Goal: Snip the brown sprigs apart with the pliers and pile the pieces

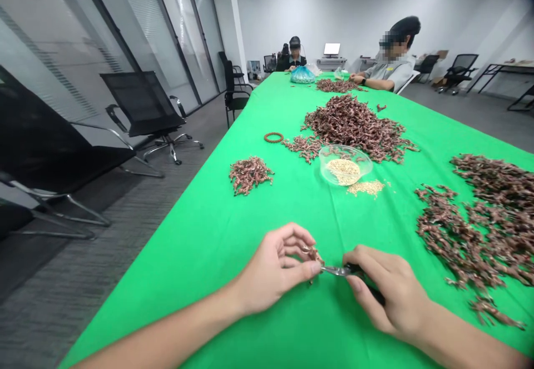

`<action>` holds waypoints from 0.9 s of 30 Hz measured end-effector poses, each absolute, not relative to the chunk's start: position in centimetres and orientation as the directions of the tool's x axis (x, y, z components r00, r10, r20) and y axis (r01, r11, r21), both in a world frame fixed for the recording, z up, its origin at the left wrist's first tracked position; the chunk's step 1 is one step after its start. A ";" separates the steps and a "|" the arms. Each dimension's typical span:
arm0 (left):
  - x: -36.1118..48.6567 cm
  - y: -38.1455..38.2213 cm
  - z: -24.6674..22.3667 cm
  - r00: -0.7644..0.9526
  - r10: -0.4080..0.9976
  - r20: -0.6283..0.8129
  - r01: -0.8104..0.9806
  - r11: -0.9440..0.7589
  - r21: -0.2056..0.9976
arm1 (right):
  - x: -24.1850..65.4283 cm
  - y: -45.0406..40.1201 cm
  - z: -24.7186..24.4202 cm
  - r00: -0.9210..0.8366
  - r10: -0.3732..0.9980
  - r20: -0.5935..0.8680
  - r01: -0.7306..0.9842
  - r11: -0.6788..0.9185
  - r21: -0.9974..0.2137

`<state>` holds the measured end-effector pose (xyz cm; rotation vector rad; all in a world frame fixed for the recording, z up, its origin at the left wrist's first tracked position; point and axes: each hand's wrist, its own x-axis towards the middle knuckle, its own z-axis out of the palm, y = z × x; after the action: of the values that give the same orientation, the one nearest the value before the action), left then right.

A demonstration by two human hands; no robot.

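An office meeting room: glass partition walls [175, 24], black mesh swivel chairs [142, 102], a long green-covered table [200, 257], a distant laptop [331, 49].

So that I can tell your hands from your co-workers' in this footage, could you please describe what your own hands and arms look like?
The left hand and right hand are bare, with no gloves or rings showing. The left forearm and right forearm are bare too, with no sleeve, watch or cable in view.
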<state>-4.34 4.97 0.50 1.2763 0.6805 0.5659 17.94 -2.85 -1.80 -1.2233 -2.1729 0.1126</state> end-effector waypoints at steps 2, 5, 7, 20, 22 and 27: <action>-4.4 4.8 0.7 0.702 0.699 -0.135 -0.023 0.212 0.977 | 17.9 -2.7 -1.9 -0.375 0.820 0.432 0.725 0.550 -0.415; -4.4 4.7 1.0 0.718 0.690 -0.097 -0.004 0.142 0.990 | 17.8 -2.4 -1.9 -0.386 0.858 0.339 0.679 0.513 -0.525; -4.4 4.8 1.3 0.711 0.702 -0.048 0.014 0.055 0.998 | 17.7 -2.4 -1.7 -0.360 0.880 0.310 0.663 0.475 -0.579; -4.6 3.8 -0.2 0.663 0.683 -0.307 0.003 0.407 0.913 | 17.8 -2.8 -2.2 -0.352 0.798 0.489 0.742 0.557 -0.373; -4.5 3.6 -0.1 0.664 0.668 -0.334 0.012 0.438 0.899 | 18.0 -2.8 -2.1 -0.362 0.778 0.513 0.749 0.571 -0.337; -4.3 3.5 0.3 0.670 0.634 -0.386 0.086 0.449 0.889 | 18.3 -2.8 -2.2 -0.411 0.721 0.557 0.764 0.606 -0.221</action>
<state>-4.31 3.52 0.29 1.0707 0.7919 0.3866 18.34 -2.82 -2.19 -1.1661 -2.2122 -0.0895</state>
